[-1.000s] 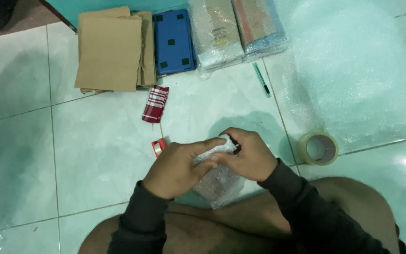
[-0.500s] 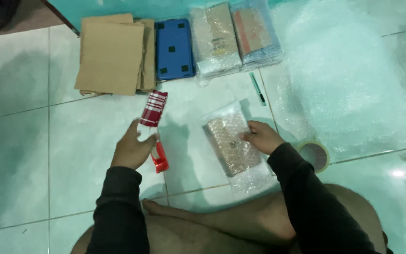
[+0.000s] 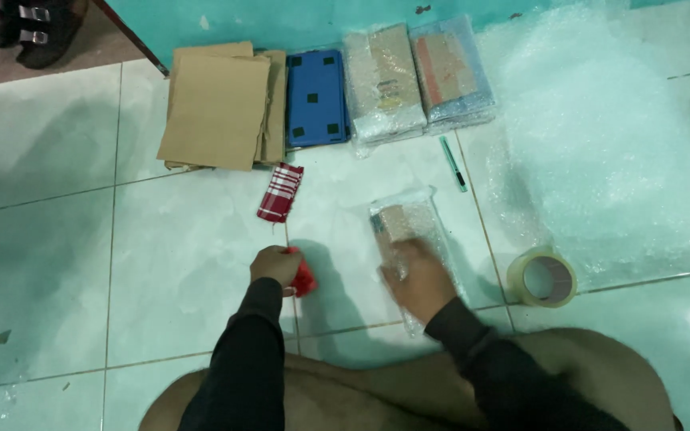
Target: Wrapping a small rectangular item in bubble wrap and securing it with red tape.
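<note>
Sitting on the pale green tiled floor [image 3: 161,263], we had our left hand [image 3: 275,266] closed around a small red object [image 3: 305,279], the fingers curled over its top so that only its lower end stuck out to the right of the knuckles. What kind of object it was we could not tell. Our right hand [image 3: 415,275] lay palm down, fingers flat and spread, on the near end of a bubble-wrapped parcel [image 3: 405,227]; it pressed the parcel rather than gripped it, and the parcel's far end reached out beyond the fingertips.

Beyond the left fingers, a little way off, lay a red and white checked pouch [image 3: 281,192]. Farther out again sat a stack of brown cardboard envelopes [image 3: 217,108], with a blue flat case [image 3: 315,97] just beside it and two wrapped packages [image 3: 417,80] touching each other to the right of that. Past the right fingertips, slightly to the right, lay a green pen [image 3: 453,164]. To the right of the right hand stood a roll of clear tape [image 3: 543,277], apart from the parcel, at the edge of a broad sheet of bubble wrap [image 3: 616,144] spread over the tiles.
</note>
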